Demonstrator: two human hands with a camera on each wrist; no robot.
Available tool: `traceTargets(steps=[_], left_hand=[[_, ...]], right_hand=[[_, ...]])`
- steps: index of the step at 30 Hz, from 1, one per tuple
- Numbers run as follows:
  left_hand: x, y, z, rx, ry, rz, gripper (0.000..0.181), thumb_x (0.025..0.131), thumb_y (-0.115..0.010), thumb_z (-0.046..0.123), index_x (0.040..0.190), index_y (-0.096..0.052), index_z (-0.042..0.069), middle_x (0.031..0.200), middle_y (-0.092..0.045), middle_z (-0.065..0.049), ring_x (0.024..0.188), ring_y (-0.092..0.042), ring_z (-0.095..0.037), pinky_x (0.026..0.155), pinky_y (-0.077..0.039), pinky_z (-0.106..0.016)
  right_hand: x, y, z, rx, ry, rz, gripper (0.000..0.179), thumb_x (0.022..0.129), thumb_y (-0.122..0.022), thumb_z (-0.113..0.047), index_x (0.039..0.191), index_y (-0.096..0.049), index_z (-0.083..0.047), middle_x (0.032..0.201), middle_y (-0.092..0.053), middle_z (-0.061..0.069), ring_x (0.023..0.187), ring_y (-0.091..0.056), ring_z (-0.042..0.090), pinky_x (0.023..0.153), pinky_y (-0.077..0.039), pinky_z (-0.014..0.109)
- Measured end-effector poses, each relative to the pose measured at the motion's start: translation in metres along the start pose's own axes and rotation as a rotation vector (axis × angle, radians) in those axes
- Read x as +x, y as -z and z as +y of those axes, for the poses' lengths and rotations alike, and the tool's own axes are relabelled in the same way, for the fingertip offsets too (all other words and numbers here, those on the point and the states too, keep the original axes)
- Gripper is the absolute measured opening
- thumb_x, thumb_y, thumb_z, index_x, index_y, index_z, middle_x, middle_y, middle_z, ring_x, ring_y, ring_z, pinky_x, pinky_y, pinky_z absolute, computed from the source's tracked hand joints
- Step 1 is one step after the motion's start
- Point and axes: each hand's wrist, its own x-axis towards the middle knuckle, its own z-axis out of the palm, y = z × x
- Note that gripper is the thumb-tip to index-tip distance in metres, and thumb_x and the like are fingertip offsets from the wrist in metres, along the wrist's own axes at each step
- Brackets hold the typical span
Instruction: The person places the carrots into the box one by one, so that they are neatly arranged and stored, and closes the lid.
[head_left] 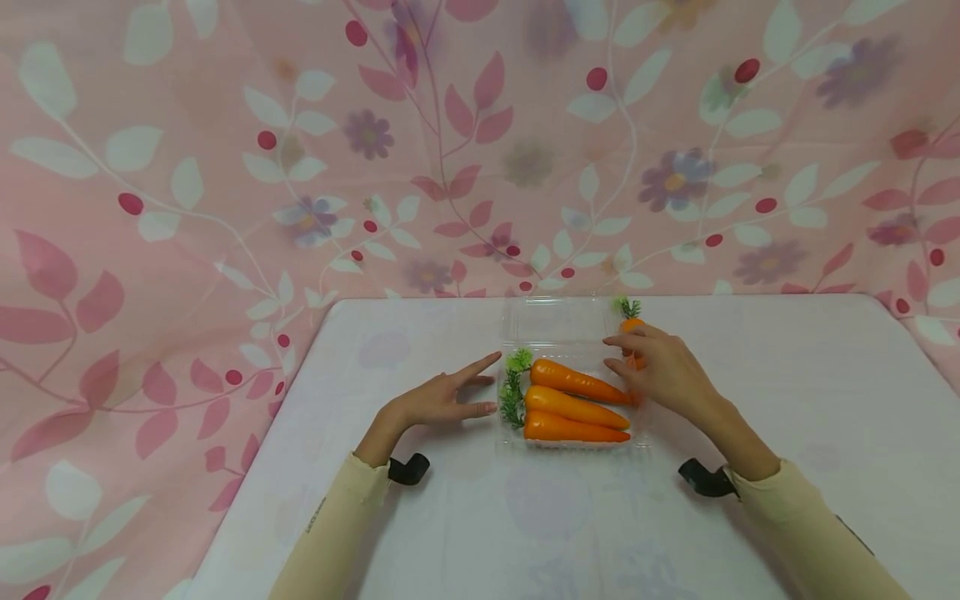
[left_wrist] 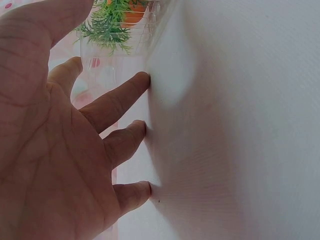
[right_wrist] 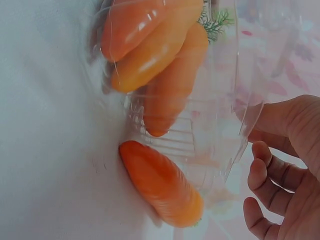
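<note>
A clear plastic clamshell box (head_left: 639,443) lies with its lid (head_left: 557,321) folded back. Three orange toy carrots (head_left: 573,407) rest side by side in it, green leafy tops to the left. My left hand (head_left: 442,398) is just left of the box with fingers spread; several fingertips touch the table in the left wrist view. My right hand (head_left: 667,367) reaches over the box's right edge, fingers loosely bent, with a fingertip seen through the plastic at the edge (right_wrist: 250,127). Another carrot (right_wrist: 162,185) lies outside the box on the right, partly hidden by this hand in the head view.
A white cloth (head_left: 420,517) covers the table. Behind the table's back edge hangs a pink floral curtain (head_left: 480,167). Black wrist mounts (head_left: 408,469) stick out beside both sleeves.
</note>
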Motion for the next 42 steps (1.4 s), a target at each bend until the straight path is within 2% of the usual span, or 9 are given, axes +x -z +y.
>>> traceTargets(steps=[2,8,17,24,29,34,36,39,42], left_hand=[[0.0,0.0,0.0,0.0,0.001,-0.001,0.085,0.091,-0.061,0.059,0.158,-0.011,0.043,0.147,-0.048,0.007,0.131,-0.049,-0.027,0.115,-0.006,-0.061],[0.001,0.0,0.0,-0.006,0.003,-0.009,0.084,0.091,-0.061,0.058,0.157,-0.011,0.044,0.147,-0.048,0.007,0.122,-0.057,-0.025,0.115,-0.005,-0.061],[0.001,0.001,0.0,0.004,0.002,-0.008,0.084,0.091,-0.061,0.058,0.157,-0.01,0.044,0.147,-0.048,0.005,0.135,-0.044,-0.031,0.114,-0.004,-0.061],[0.0,0.001,0.001,0.005,-0.006,-0.005,0.084,0.092,-0.06,0.058,0.157,-0.01,0.044,0.147,-0.048,0.005,0.137,-0.042,-0.029,0.114,-0.003,-0.062],[-0.001,0.001,0.002,-0.001,-0.008,-0.008,0.084,0.092,-0.061,0.057,0.158,-0.011,0.043,0.147,-0.048,0.004,0.125,-0.054,-0.026,0.115,-0.005,-0.061],[-0.001,0.001,0.002,-0.003,-0.013,-0.004,0.083,0.092,-0.061,0.058,0.158,-0.011,0.043,0.147,-0.048,0.003,0.131,-0.049,-0.027,0.114,-0.001,-0.062],[-0.001,0.001,0.001,-0.005,-0.012,-0.004,0.084,0.092,-0.061,0.058,0.157,-0.011,0.044,0.147,-0.048,0.004,0.126,-0.053,-0.024,0.114,-0.001,-0.062],[-0.001,0.001,0.0,-0.015,-0.013,-0.013,0.084,0.092,-0.061,0.057,0.158,-0.01,0.043,0.148,-0.048,0.003,0.105,-0.065,-0.016,0.114,-0.002,-0.062],[-0.001,0.001,0.0,-0.034,-0.016,-0.024,0.084,0.093,-0.061,0.055,0.158,-0.01,0.042,0.148,-0.047,0.002,0.088,-0.068,-0.011,0.114,-0.003,-0.061]], right_hand=[[0.0,0.001,0.002,-0.004,0.006,0.013,0.031,0.083,-0.081,-0.015,0.112,-0.074,-0.007,0.089,-0.063,0.006,0.07,-0.056,0.022,0.059,-0.047,0.031],[-0.002,0.005,0.009,-0.003,-0.023,0.057,0.031,0.084,-0.08,-0.016,0.113,-0.074,-0.006,0.084,-0.06,0.004,0.072,-0.055,0.022,0.057,-0.044,0.031],[-0.003,0.007,0.014,0.041,-0.145,0.1,0.028,0.085,-0.079,-0.017,0.109,-0.075,-0.003,0.078,-0.056,0.001,0.07,-0.047,0.019,0.056,-0.039,0.031],[-0.004,0.005,0.022,0.061,-0.208,0.082,0.028,0.086,-0.079,-0.02,0.107,-0.075,-0.002,0.08,-0.059,0.005,0.071,-0.049,0.022,0.058,-0.041,0.033],[-0.005,0.005,0.025,0.075,-0.242,0.067,0.029,0.087,-0.077,-0.021,0.108,-0.074,-0.001,0.082,-0.059,0.007,0.07,-0.049,0.023,0.058,-0.041,0.033],[-0.007,0.005,0.028,0.086,-0.254,0.064,0.026,0.09,-0.074,-0.018,0.107,-0.074,0.001,0.083,-0.059,0.008,0.071,-0.049,0.023,0.057,-0.041,0.033],[-0.007,0.005,0.029,0.086,-0.257,0.063,0.026,0.09,-0.073,-0.018,0.107,-0.074,0.001,0.082,-0.059,0.008,0.072,-0.049,0.024,0.058,-0.041,0.033],[-0.006,0.004,0.03,0.081,-0.257,0.066,0.024,0.091,-0.071,-0.016,0.107,-0.074,0.001,0.082,-0.059,0.008,0.072,-0.05,0.024,0.058,-0.041,0.034],[-0.006,0.003,0.032,0.074,-0.253,0.075,0.022,0.092,-0.069,-0.015,0.106,-0.074,0.001,0.081,-0.06,0.008,0.071,-0.05,0.023,0.057,-0.041,0.033]])
